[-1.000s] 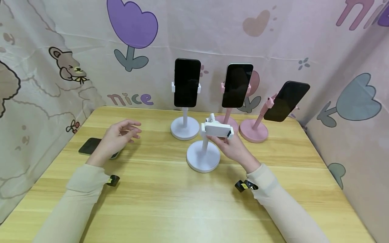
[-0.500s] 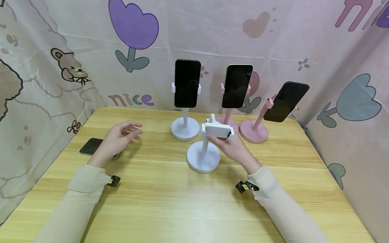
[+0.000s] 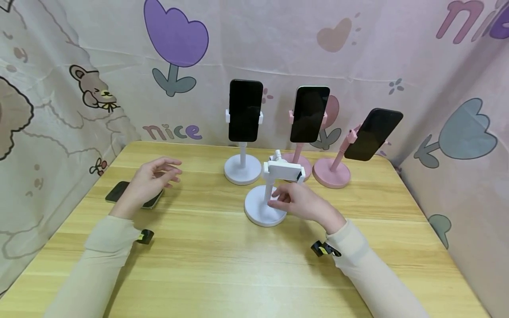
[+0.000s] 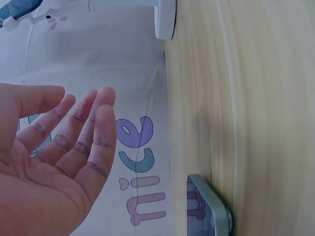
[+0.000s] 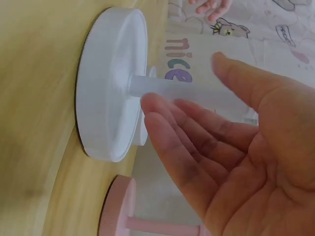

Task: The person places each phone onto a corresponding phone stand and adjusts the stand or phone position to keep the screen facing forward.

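A white phone stand [image 3: 258, 215] stands upright mid-table, its holder [image 3: 283, 170] tilted, with no phone in it. Right beside its stem [image 5: 170, 89] is my right hand [image 3: 304, 202], fingers loosely bent and thumb apart in the right wrist view. Those fingers reach close to the stem without wrapping it; whether they touch it I cannot tell. Over at the left, my left hand [image 3: 148, 182] hovers above the table with relaxed fingers, palm bare in the left wrist view. Under its wrist lies a dark-screened phone [image 3: 117, 191] with a pale green edge [image 4: 216, 206].
Behind stands another white stand [image 3: 242, 171] bearing an upright black phone [image 3: 245, 110]. To its right, a pink stand holds a phone [image 3: 310, 114], and another pink stand [image 3: 332, 173] holds a tilted phone [image 3: 374, 134]. A patterned cloth [image 3: 222, 48] hangs along the table's back edge.
My right hand has let go of the stand just below its holder and come down beside the lower stem. The left hand has shifted slightly left. The stands have stayed in place.
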Demonstrator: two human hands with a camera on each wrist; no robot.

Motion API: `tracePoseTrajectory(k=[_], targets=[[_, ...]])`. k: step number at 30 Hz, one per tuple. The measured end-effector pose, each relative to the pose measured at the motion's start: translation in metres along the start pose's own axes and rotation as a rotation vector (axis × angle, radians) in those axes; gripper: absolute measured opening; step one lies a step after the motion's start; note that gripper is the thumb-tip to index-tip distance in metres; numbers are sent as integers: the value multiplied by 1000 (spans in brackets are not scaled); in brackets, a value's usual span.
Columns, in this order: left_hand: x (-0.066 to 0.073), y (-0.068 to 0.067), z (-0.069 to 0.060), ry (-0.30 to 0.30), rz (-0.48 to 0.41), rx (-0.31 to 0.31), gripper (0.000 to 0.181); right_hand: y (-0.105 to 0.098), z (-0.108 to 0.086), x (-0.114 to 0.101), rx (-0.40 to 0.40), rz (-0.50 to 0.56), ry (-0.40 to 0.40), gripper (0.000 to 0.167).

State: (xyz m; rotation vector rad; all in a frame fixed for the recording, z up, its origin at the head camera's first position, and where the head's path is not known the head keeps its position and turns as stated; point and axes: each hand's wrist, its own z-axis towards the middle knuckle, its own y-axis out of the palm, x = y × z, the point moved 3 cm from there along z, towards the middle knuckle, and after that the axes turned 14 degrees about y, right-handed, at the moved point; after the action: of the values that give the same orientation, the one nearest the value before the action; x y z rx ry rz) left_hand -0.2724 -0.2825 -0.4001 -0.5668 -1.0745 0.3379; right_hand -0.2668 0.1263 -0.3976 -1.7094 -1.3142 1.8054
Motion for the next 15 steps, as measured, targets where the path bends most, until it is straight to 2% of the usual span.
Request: tracePoseTrajectory(k=[3,10,15], targets=[[-3,-4,-2,-5,15,-2,32,2,-3,-2,-27,-44,18,21],[-8,-15,-7,-29,79,0,32,16,-5,-14,-77,-31,-62,20],[-10,-24,-11,-28,134,6,30,30,-3,-26,-102,-68,-79,20]])
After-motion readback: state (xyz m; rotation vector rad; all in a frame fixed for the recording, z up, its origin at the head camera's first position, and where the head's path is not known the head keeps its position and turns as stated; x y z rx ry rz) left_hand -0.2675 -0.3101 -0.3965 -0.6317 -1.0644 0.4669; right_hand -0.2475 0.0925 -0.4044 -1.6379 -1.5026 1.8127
